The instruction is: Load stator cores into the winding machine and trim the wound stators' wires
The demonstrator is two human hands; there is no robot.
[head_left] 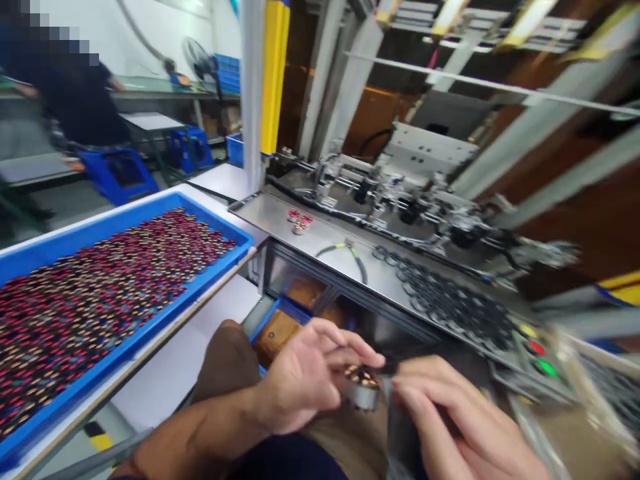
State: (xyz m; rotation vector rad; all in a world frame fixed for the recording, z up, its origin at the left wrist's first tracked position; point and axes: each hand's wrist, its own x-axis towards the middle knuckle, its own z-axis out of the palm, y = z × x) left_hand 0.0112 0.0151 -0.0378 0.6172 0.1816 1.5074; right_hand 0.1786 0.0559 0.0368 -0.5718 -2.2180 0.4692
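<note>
Short silvery cylinder (364, 395), copper-coloured top

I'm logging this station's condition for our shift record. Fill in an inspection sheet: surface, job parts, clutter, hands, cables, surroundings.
Surface: metal bench, three wound parts lying on it.
Job parts: copper-wound part at the left hand; many small parts crowd the blue tray.
Clutter: black rings, massed along the bench's right part.
Hands: left holds the copper-wound part; right hand close beside it, blurred, grip unclear.
Cables: curved dark cable, partly yellow-green, on the bench.
Surroundings: person, fan, blue stools beyond; red button, green button at right.
</note>
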